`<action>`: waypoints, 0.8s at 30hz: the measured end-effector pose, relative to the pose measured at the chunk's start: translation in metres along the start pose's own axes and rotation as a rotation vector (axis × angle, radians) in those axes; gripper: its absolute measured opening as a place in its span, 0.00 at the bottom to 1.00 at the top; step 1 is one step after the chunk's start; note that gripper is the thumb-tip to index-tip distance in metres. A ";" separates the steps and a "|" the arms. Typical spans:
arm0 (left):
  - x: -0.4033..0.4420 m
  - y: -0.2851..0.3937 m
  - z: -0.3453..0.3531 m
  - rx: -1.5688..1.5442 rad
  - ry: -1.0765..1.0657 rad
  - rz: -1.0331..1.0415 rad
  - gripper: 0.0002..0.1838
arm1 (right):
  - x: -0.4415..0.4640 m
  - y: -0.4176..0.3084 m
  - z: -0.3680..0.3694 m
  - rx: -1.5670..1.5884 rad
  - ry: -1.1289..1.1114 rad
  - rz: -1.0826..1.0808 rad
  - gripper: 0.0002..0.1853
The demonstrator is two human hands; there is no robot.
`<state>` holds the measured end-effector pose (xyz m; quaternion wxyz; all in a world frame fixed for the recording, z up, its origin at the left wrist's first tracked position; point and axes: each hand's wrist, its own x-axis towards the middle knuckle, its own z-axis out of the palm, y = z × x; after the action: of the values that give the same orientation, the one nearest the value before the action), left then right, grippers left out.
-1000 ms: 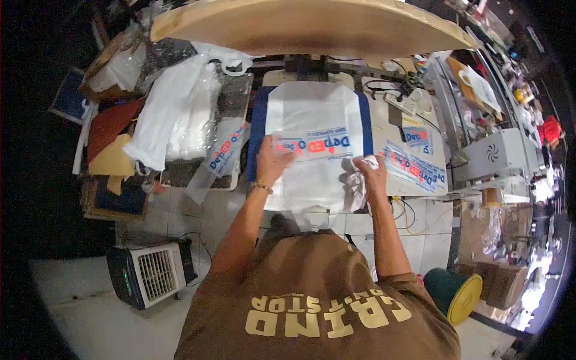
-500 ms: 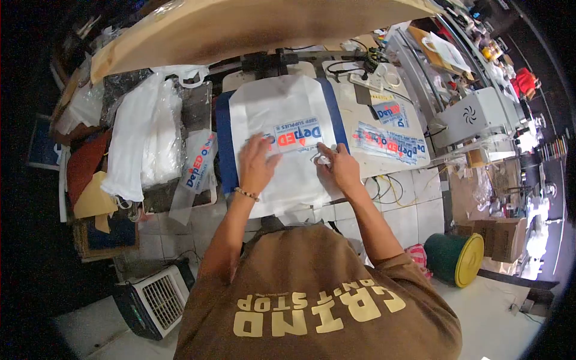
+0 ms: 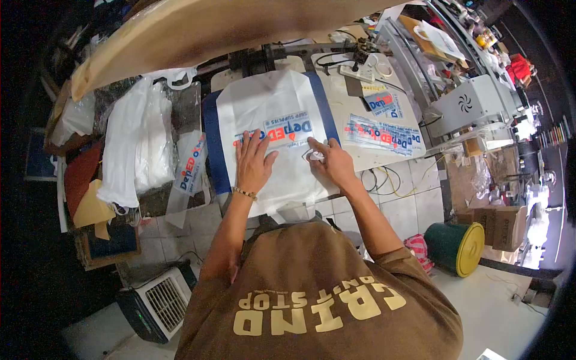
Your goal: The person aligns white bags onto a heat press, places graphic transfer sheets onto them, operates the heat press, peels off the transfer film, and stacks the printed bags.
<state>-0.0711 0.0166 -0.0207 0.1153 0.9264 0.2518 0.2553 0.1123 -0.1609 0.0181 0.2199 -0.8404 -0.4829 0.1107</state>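
Observation:
A white cloth bag (image 3: 255, 99) lies flat on a navy-blue pad (image 3: 212, 132) in front of me. On the bag rests a transfer film (image 3: 287, 125) with blue and red lettering. My left hand (image 3: 254, 165) is laid flat with fingers stretched out over the film's left end. With its index finger, my right hand (image 3: 336, 165) touches the film's lower right corner. A small crumpled white piece (image 3: 315, 156) is tucked under that hand's curled fingers; whether it is paper or cloth I cannot tell.
Several printed films (image 3: 384, 137) lie on the right board, near a power strip (image 3: 357, 73). White bags in plastic (image 3: 153, 141) and a loose film strip (image 3: 190, 174) are at left. A large tan curved panel (image 3: 234, 33) overhangs the back. A green bin (image 3: 450, 246) stands at right.
My left hand has settled flat on the film, its fingers now sharp instead of blurred. The right hand stays at the film's corner. The whole view has shifted slightly.

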 end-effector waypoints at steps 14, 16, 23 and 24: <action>0.047 -0.008 -0.186 -0.381 0.192 -0.097 0.06 | -0.022 -0.005 -0.026 0.133 0.035 0.013 0.21; 0.068 0.008 -0.255 -0.378 0.238 0.086 0.05 | -0.029 -0.009 -0.022 0.158 0.045 -0.014 0.20; 0.243 0.090 -0.448 -0.244 0.668 0.808 0.38 | -0.047 -0.035 -0.016 0.205 0.040 -0.085 0.19; 0.279 0.099 -0.461 -0.123 0.742 0.879 0.37 | -0.051 -0.040 -0.014 0.226 0.047 -0.091 0.18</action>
<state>-0.0682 0.1185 0.5179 -0.0440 0.7841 -0.1482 0.6010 0.0616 -0.1915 0.0484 0.3294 -0.7898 -0.4996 0.1346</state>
